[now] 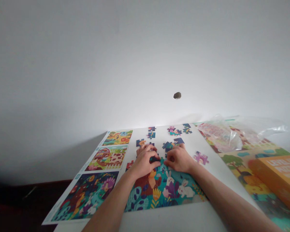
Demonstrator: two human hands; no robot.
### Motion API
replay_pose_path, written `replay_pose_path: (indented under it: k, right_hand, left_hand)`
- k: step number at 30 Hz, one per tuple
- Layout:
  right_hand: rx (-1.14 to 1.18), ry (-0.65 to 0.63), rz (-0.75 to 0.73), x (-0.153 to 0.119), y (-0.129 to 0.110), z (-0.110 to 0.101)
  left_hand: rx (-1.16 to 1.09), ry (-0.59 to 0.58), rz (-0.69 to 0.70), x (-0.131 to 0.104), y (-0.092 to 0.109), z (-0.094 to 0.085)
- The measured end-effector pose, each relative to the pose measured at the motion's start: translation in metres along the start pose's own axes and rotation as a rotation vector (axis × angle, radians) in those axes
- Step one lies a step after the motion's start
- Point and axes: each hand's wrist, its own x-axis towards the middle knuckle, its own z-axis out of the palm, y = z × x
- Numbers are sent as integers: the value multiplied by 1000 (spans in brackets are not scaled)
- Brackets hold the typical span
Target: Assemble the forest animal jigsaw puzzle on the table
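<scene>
On the white table lies a partly joined jigsaw puzzle (166, 188) with white rabbits, plants and a brown animal. My left hand (146, 161) rests over its upper left edge, fingers bent over pieces; whatever is under the fingertips is hidden. My right hand (178, 158) touches the upper middle of the puzzle, its thumb and fingers curled together near a teal piece (162, 166). Beyond my right hand are dark blue pieces (178, 141). An orange and blue piece (140, 142) sits just past my left hand. Right of my right hand is a loose purple piece (201, 158).
A printed sheet with three pictures (83, 198) lies at the left. Farther back are more loose pieces (151, 132) and a pink and teal cluster (174, 131). At the right are clear plastic bags (222, 135), a colourful sheet (241, 161) and an orange box (277, 174). A wall (135, 64) stands behind.
</scene>
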Motion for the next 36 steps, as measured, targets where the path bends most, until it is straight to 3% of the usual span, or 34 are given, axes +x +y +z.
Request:
replay_pose_path:
  k: [6,12,36]
  right_hand:
    - [-8,-2,3,1,0,-1]
    - [-10,7,1,-1,-1,-1]
    - [-11,-16,-12,-2,-4,-1]
  left_hand:
    - [-52,36,6,-1,-2,-2]
    - [3,-71,10,-3,4,-7]
    - [91,-184,64,-4,1,-9]
